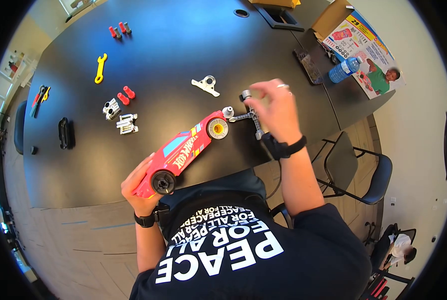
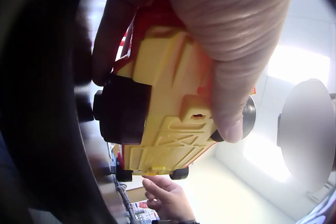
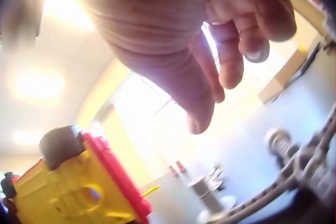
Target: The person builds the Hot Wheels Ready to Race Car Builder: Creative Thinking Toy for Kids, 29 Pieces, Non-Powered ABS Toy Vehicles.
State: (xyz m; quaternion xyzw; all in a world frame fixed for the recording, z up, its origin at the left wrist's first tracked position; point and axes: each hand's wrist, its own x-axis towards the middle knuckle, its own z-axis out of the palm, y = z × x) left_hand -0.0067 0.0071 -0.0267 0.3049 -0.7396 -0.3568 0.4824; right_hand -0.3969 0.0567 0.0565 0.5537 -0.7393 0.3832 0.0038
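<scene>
My left hand (image 1: 139,189) grips one end of a red toy car (image 1: 184,150), tilted over the table's near edge. In the left wrist view, the thumb of that hand (image 2: 226,50) lies along the car's yellow underside (image 2: 170,124), with black wheels at the corners. Bent and holding nothing, my right hand (image 1: 279,112) hovers over a grey cross-shaped frame (image 1: 254,120). The right wrist view has the empty hand (image 3: 168,45) above the frame (image 3: 299,174), with the car (image 3: 73,190) at lower left. A grey cone-shaped part (image 1: 228,112) sits between car and frame.
A white bracket (image 1: 206,86) lies beyond the car. Leftward are silver engine-like parts (image 1: 127,124), red pegs (image 1: 123,99), a yellow wrench (image 1: 101,68) and a black case (image 1: 64,133). A water bottle (image 1: 344,70), phone (image 1: 308,66) and printed box (image 1: 366,55) are at far right.
</scene>
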